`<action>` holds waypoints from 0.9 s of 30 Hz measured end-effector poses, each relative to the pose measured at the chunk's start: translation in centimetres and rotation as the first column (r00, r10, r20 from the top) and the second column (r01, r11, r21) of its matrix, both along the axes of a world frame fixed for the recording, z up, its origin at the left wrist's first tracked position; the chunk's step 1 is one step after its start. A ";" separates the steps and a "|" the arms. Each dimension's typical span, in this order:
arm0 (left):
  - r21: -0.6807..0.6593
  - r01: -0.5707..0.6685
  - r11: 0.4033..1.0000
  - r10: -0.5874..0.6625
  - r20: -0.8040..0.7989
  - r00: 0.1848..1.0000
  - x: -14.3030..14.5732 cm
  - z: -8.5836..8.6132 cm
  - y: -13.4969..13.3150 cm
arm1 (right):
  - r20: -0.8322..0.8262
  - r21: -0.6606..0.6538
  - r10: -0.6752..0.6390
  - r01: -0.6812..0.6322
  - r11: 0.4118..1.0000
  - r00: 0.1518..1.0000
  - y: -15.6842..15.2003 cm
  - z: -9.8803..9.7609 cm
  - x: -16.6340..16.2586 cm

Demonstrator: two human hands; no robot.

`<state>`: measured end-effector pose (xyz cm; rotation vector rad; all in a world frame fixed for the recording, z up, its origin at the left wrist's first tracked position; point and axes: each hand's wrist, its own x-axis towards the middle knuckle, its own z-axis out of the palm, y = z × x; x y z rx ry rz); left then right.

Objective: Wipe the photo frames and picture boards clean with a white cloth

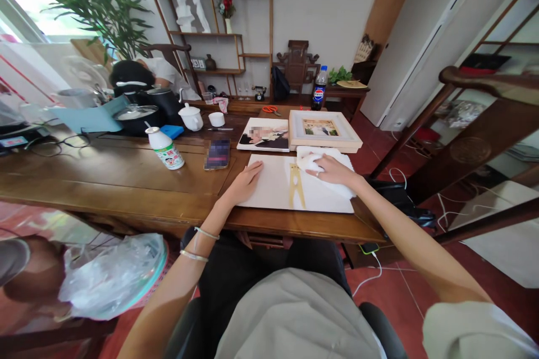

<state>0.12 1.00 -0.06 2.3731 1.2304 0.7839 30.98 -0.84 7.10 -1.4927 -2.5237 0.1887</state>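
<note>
A flat white board (pixel 269 193) lies on the wooden table before me, with a gold A-shaped piece (pixel 292 195) on its face. My left hand (pixel 247 183) rests on the board's left side, fingers stretched out and laid flat. Over the board's upper right part is a crumpled white cloth (pixel 307 156). My right hand (pixel 333 170) grips this cloth, fingers curled and pressing it onto the board, and partly hides it. Just behind the board are a photo print panel (pixel 265 133) and a pale framed picture (pixel 322 130), side by side.
On the table (pixel 202 199) stand a white bottle (pixel 165 148), a phone (pixel 217 154), a white teapot (pixel 191 118), a cup (pixel 217 119), orange-handled pliers (pixel 272 110) and a cola bottle (pixel 319 88). A person (pixel 162 72) leans at the far left. A chair (pixel 475 140) stands right; a plastic bag (pixel 113 275) sits lower left.
</note>
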 end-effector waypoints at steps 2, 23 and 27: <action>0.002 0.000 1.000 0.000 -0.003 1.000 0.0 -0.1 0.0 | 0.006 0.019 -0.008 0.007 1.000 1.000 0.8 0.0 -0.2; 0.018 -0.010 1.000 0.010 0.002 1.000 0.1 -0.2 0.1 | -0.036 -0.192 0.003 -0.010 0.981 0.999 -4.0 1.8 -0.5; 0.004 -0.007 1.000 0.007 0.000 1.000 0.0 -0.1 0.1 | -0.180 -0.139 -0.072 0.047 0.989 0.981 0.5 0.4 -0.2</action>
